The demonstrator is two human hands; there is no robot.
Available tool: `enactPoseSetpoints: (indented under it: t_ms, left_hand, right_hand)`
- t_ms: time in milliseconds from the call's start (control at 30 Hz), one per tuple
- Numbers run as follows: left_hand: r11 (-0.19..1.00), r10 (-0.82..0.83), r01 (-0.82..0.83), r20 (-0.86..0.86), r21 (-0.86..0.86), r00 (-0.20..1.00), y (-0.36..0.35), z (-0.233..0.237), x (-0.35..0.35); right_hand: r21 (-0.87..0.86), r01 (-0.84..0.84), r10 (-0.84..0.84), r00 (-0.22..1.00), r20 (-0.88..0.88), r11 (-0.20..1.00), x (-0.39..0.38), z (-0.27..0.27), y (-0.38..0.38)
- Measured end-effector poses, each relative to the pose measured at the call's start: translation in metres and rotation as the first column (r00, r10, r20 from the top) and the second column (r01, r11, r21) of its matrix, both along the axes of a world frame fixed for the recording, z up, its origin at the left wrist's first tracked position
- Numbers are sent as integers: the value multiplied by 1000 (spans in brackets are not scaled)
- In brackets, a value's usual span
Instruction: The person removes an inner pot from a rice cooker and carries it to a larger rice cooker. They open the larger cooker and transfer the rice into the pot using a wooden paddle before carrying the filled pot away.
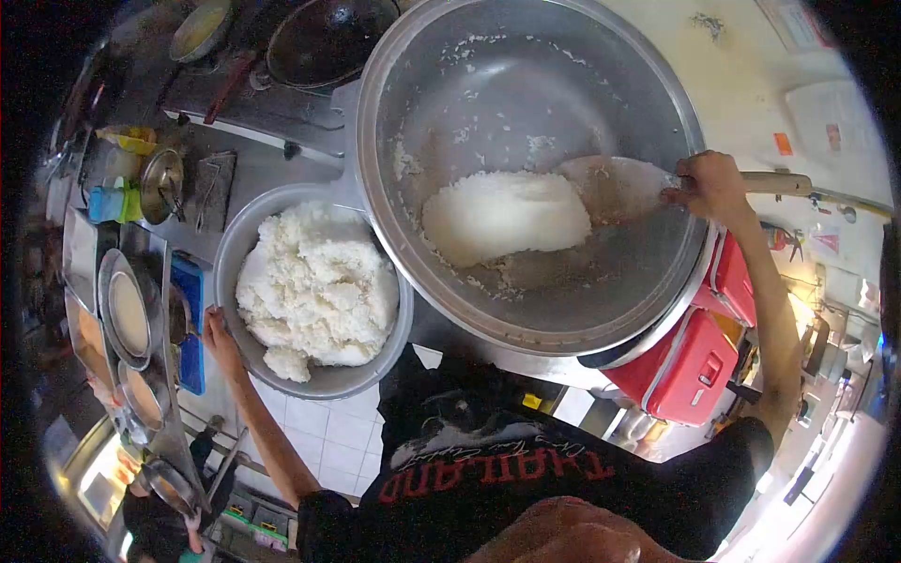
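Note:
My right hand (710, 188) is closed around a large rice paddle (619, 190) where its broad blade meets the wooden handle. The blade reaches into a big metal pot (563, 310), its tip against a smooth white mound of rice (507, 216). Loose grains stick to the pot's floor and walls. To the left and lower stands a grey metal basin (328, 387) heaped with cooked white rice (319, 286). My left hand (220, 336) grips that basin's outer left rim, its fingers partly hidden.
Beside the pot on the right are red cooler boxes (690, 366). A dark wok (328, 42) sits at the upper left. Along the left are a blue tray (190, 324), metal pans (125, 305) and bowls. Another person (155, 521) stands at the lower left.

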State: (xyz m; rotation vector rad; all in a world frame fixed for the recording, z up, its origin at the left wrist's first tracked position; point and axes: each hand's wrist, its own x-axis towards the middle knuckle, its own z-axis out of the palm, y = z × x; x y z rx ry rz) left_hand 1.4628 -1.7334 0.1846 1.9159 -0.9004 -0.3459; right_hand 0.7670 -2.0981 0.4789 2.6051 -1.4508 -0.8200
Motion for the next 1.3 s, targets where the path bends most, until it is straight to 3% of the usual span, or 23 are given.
enactPoseSetpoints:
  t_ms: [67, 167, 267, 400, 467, 533, 600, 700, 733, 833, 933, 1033, 1133, 1200, 1300]
  left_hand:
    - [999, 48, -49, -159, -7, 986, -6, 9, -7]
    - [995, 56, -74, -238, -68, 970, -10, 16, -17]
    - [999, 53, -51, -191, 16, 980, -2, 0, 2]
    - [1000, 3, -4, -180, -5, 984, -6, 8, -2]
    - [996, 65, -75, -175, -51, 982, -10, 10, -11]
    - [999, 35, -34, -66, 13, 997, -9, 16, -17]
    - [999, -9, -3, -356, -33, 935, -11, 25, -20]
    - [993, -99, 80, -265, -84, 959, -3, 3, -1]
    - [999, 33, -42, -242, -33, 970, -15, 30, -26]
    - [999, 4, -14, -309, -30, 951, -12, 24, -21]
    - [996, 87, -80, -347, 35, 934, -11, 24, -21]
    - [998, 40, -54, -383, -27, 923, -4, 1, -5]
    - [995, 90, -103, -382, -12, 920, -4, 1, -6]
    - [995, 97, -88, -286, 43, 953, -11, 19, -19]
    - [997, 80, -79, -264, 14, 961, -11, 19, -17]
  right_hand:
    - [0, 73, -73, 997, 32, 997, 6, -4, 9]
    - [-11, 123, -122, 991, 51, 992, 8, -11, 21]
    - [-8, 139, -138, 986, 98, 990, 6, -24, 29]
    - [46, 206, -210, 971, 113, 977, 30, -28, 34]
    - [9, 146, -145, 973, 182, 989, 35, -36, 34]
    - [2, 103, -101, 972, 214, 995, 43, -49, 31]
    - [33, 74, -79, 973, 217, 997, 60, -64, 24]
    - [100, 50, -84, 923, 374, 994, 88, -74, 9]
    - [89, 57, -84, 936, 342, 994, 90, -78, 4]
    - [52, 60, -72, 958, 278, 997, 93, -89, -14]
    - [9, 54, -54, 957, 286, 998, 95, -97, -27]
    - [-24, 70, -60, 954, 292, 997, 104, -105, -38]
    - [-58, 77, -54, 942, 330, 995, 113, -111, -35]
    - [-128, 49, 3, 926, 376, 991, 118, -116, -28]
    - [-73, 156, -112, 901, 420, 985, 122, -116, -9]
